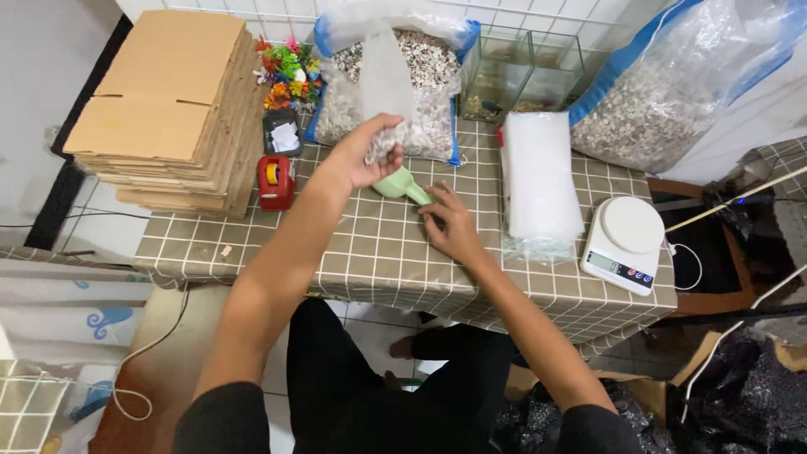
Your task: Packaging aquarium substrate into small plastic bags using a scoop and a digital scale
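Two gravel sacks (403,84), one green scoop (400,184) — right hand (450,225) touching.

Left hand (363,153) gripped small clear pebble-filled bag (382,101) above green scoop (402,183); right hand (450,223) touched scoop handle; white kitchen scale (626,242) well right of scoop.

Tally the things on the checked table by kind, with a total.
Big gravel sacks: 2
Small gravel bag in left hand: 1
Green scoop by right hand: 1
Scale: 1
Tape dispenser: 1
Cardboard stack: 1
Clear-bag stack: 1
Total: 8
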